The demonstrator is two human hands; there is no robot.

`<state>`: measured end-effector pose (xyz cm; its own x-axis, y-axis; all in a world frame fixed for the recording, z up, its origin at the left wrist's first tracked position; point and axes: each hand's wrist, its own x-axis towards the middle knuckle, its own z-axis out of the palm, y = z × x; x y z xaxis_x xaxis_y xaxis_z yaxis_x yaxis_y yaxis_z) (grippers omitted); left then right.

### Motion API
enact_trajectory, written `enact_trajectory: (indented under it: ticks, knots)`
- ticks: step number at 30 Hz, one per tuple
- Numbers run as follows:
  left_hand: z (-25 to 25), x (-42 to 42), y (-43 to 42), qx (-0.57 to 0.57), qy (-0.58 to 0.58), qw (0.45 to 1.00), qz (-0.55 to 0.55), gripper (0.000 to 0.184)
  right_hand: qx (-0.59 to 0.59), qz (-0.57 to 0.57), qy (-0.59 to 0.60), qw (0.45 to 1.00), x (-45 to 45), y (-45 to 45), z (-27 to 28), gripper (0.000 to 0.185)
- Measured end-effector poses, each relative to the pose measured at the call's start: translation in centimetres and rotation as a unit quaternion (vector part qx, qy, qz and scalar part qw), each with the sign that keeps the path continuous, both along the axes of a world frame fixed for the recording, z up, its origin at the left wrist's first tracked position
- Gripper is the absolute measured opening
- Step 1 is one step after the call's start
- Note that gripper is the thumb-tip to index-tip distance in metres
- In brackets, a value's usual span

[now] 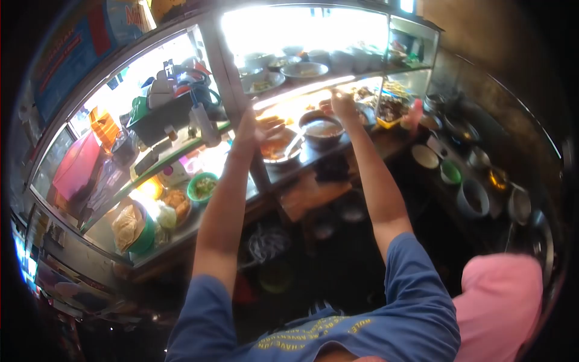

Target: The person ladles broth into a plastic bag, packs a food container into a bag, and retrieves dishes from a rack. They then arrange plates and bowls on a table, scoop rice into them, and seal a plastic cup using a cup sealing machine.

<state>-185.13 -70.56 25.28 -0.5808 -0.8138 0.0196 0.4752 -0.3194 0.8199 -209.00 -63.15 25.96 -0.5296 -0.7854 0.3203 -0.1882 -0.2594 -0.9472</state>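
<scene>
Both arms reach forward to the glass display case. My left hand [264,127] is by the case's upright post, fingers stretched out above a bowl of reddish-orange food [278,148]. A pale handle or spoon [294,145] leans in that bowl. My right hand [341,105] is raised at the lit shelf edge, above and beside a dark pot [321,128] of brownish food. Its fingers look bent together; glare hides what they hold, if anything. A bright strip [304,92] runs along the shelf edge between the hands.
Plates of food [304,70] stand on the upper shelf. At left are a green bowl of chopped greens [203,187] and a green tub with a bag [140,232]. Bowls and pans [473,198] line the right counter. Another person's pink sleeve [500,295] is close at right.
</scene>
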Motion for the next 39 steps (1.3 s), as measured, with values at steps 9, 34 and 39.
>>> enact_trajectory:
  ticks: [9, 34, 39]
  knots:
    - [3.8, -5.9, -6.3, 0.122, 0.043, 0.991, 0.023, 0.060, 0.103, -0.150, 0.203, 0.962, -7.0, -14.9, 0.1, 0.067]
    - [1.2, -5.5, -6.3, 0.101, 0.110, 0.988, 0.043, 0.049, 0.010, 0.001, -0.055, 0.998, -8.4, -2.3, -0.8, 0.037]
    - [-0.5, -4.1, -3.4, 0.111, 0.108, 0.988, 0.004, 0.056, -0.008, -0.030, -0.053, 0.998, -7.0, 3.3, -2.9, 0.035]
